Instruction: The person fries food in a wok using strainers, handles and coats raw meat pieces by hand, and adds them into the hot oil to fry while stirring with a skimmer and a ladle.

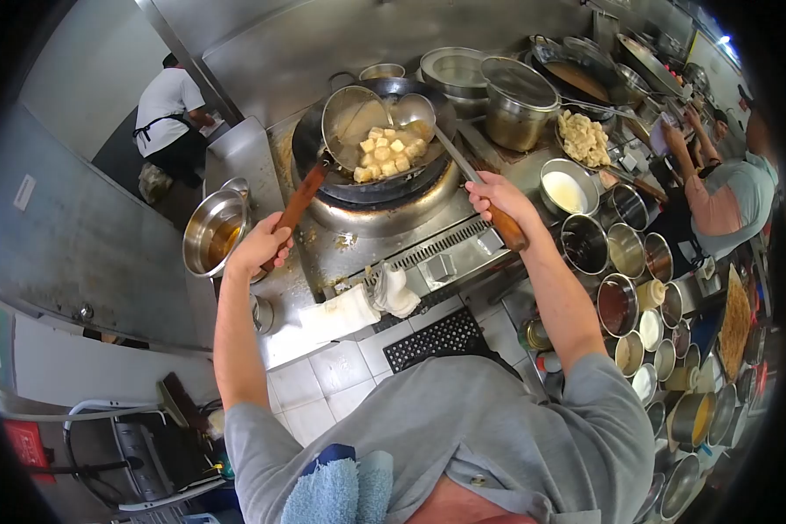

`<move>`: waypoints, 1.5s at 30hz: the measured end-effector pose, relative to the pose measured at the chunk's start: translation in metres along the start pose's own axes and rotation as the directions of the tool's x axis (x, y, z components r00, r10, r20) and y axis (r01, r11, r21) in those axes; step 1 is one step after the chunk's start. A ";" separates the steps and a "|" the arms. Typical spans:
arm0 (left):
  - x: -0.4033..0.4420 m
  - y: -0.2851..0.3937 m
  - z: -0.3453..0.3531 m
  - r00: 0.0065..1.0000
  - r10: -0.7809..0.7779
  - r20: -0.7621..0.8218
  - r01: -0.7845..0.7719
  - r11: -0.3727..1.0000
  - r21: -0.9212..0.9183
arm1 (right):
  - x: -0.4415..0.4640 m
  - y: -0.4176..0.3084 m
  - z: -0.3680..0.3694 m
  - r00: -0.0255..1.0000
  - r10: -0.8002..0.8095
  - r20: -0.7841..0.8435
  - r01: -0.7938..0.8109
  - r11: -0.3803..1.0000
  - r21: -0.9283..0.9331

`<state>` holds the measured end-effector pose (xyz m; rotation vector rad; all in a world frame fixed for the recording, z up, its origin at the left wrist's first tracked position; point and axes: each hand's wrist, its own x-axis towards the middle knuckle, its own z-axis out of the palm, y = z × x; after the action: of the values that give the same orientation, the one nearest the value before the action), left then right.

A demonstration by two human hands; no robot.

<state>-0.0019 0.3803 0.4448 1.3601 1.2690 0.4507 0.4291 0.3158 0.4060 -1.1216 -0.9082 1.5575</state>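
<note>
My left hand (265,247) is wrapped round the wooden handle of a round strainer (349,112), whose bowl lies over the wok (308,140). In my right hand (500,199) is a long steel ladle (457,153) with a wooden grip; its bowl reaches into the wok beside the strainer. Pale yellow cubes (382,155), resembling tofu, are heaped at the strainer's near side, within the wok. Whether the strainer or the oil-like liquid supports them I cannot tell.
A steel pot with brown liquid (214,231) stands left, near a folded white cloth (341,314). Right are a tall lidded pot (517,109), fried pieces (583,138), a bowl of white liquid (568,190) and several seasoning pots. Co-workers stand at left (166,109) and right (732,196).
</note>
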 end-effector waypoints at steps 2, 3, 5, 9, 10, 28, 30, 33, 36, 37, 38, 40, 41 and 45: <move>-0.013 0.000 0.011 0.997 0.048 -0.058 -0.041 0.993 0.111 | 0.003 0.000 -0.003 1.000 -0.002 0.000 0.002 0.997 0.072; -0.018 -0.001 0.016 0.993 0.069 -0.091 -0.051 0.981 0.186 | 0.005 0.000 -0.004 1.000 0.007 0.008 -0.008 0.995 0.096; -0.026 -0.003 0.026 0.981 0.120 -0.151 -0.063 0.941 0.334 | 0.009 -0.003 -0.006 0.999 0.024 0.021 -0.027 0.990 0.142; -0.027 -0.023 0.063 0.853 0.465 -0.237 -0.171 0.677 0.716 | 0.010 -0.008 -0.004 1.000 0.027 0.012 -0.028 0.994 0.105; -0.035 -0.013 0.079 0.880 0.399 -0.259 -0.101 0.690 0.717 | 0.010 -0.007 -0.005 1.000 0.027 0.013 -0.028 0.995 0.098; -0.020 0.008 0.175 0.887 0.340 -0.314 -0.021 0.707 0.706 | 0.027 -0.031 -0.040 0.997 0.057 0.057 -0.046 0.983 -0.179; -0.032 0.015 0.171 0.908 0.261 -0.326 0.005 0.773 0.634 | 0.031 -0.035 -0.047 0.995 0.060 0.076 -0.047 0.987 -0.156; -0.027 0.011 0.170 0.894 0.267 -0.361 0.011 0.790 0.613 | 0.030 -0.033 -0.052 0.996 0.058 0.073 -0.052 0.995 -0.080; -0.020 0.010 0.170 0.878 0.293 -0.379 -0.002 0.793 0.609 | 0.024 -0.042 -0.049 0.997 0.065 0.045 -0.065 0.998 -0.007; -0.020 0.012 0.169 0.881 0.304 -0.363 -0.011 0.780 0.626 | 0.024 -0.043 -0.048 0.996 0.068 0.059 -0.067 0.998 -0.018; -0.021 0.015 0.169 0.884 0.313 -0.349 -0.018 0.767 0.642 | 0.024 -0.044 -0.046 0.995 0.071 0.075 -0.070 0.997 -0.029; -0.020 0.014 0.168 0.886 0.326 -0.330 -0.023 0.742 0.670 | 0.027 -0.046 -0.045 0.996 0.061 0.061 -0.050 0.985 -0.166; -0.016 0.009 0.168 0.886 0.333 -0.324 -0.024 0.729 0.684 | 0.027 -0.047 -0.045 0.997 0.055 0.054 -0.041 0.971 -0.235; -0.011 0.003 0.171 0.872 0.374 -0.318 -0.034 0.692 0.721 | 0.025 -0.052 -0.043 0.998 0.053 0.025 -0.044 0.958 -0.283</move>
<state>0.1411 0.2932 0.4069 2.1610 1.7788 0.4747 0.4826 0.3540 0.4360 -1.3308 -1.1598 1.5212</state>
